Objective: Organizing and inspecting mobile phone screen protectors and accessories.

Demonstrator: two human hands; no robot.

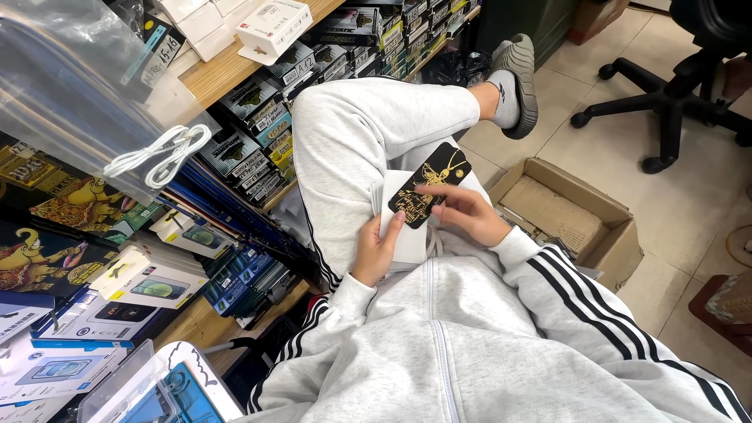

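I sit with one leg crossed, in a light grey tracksuit. My left hand [377, 249] holds a stack of white flat packs [404, 235] on my lap, thumb on top. My right hand [465, 214] grips a black card-like pack with gold drawing [428, 186], laid slanted over the white stack. Both hands touch the packs above my thigh.
Wooden shelves [227, 66] at left are packed with small boxed goods. A clear plastic bag with a coiled white cable [160, 155] hangs near my head. An open cardboard box [576, 215] stands on the tiled floor at right. Behind it is an office chair base [666, 102].
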